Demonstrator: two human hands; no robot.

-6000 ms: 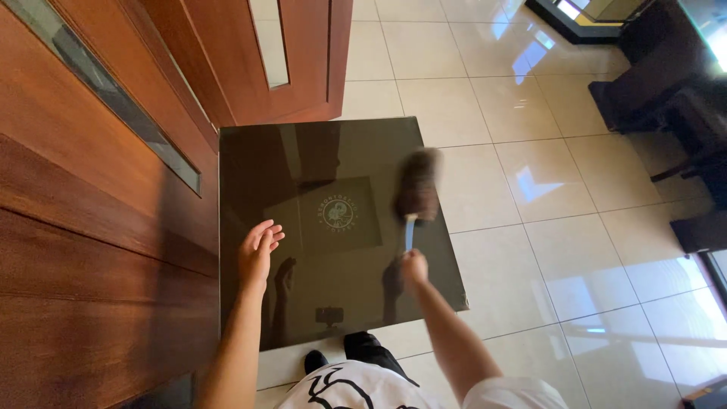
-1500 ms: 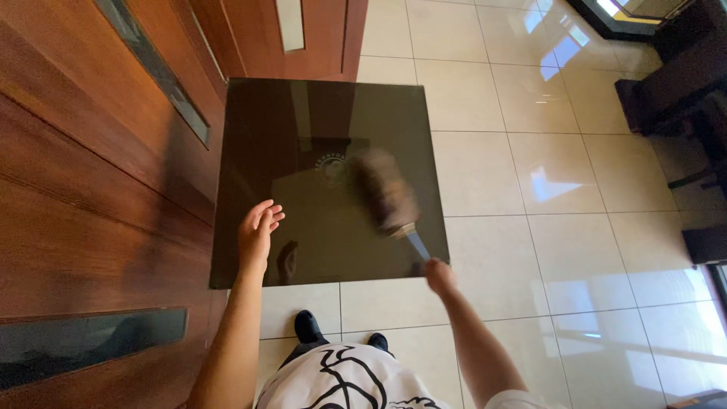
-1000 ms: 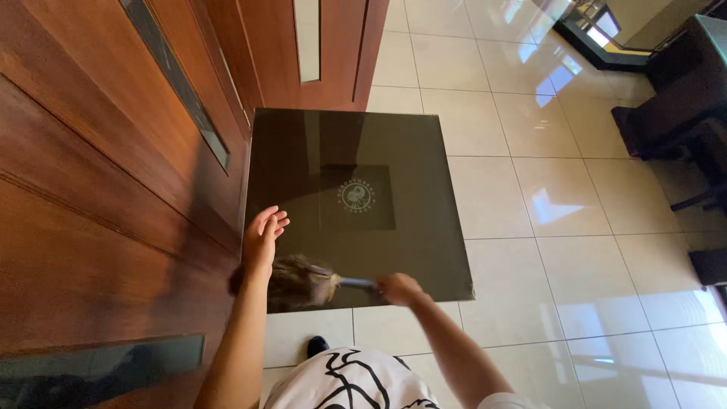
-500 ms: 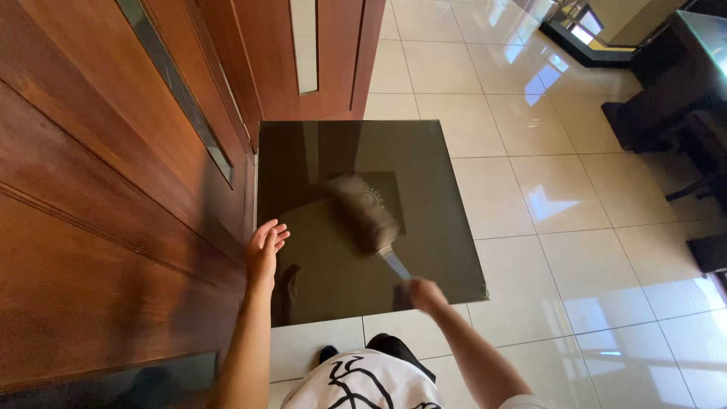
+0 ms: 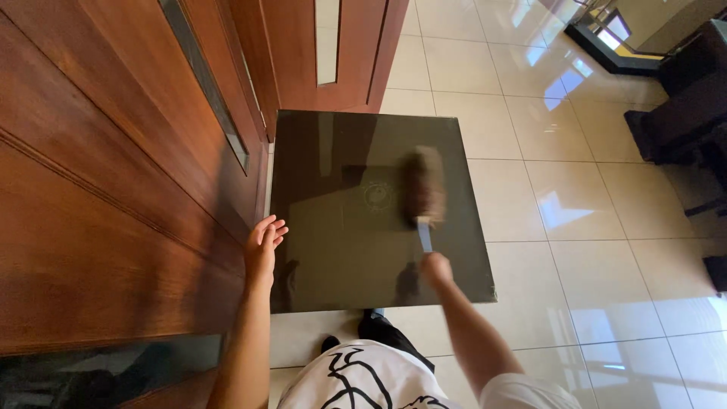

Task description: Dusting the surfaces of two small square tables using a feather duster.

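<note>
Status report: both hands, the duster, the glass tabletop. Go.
Right hand shut on duster, brush head on dark glass tabletop, right of centre emblem. Left hand open at the left edge, beside wooden door. Nothing else on the glass.

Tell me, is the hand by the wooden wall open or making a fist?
Open. The left hand shows its fingers stretched out and apart at the dark glass tabletop's left edge, holding nothing.

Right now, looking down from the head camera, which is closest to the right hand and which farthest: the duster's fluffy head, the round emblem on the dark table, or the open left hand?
From the right hand:
1. Duster head, straight ahead over the dark table.
2. Round emblem, ahead and slightly left.
3. Left hand, across at the table's left edge.
</note>
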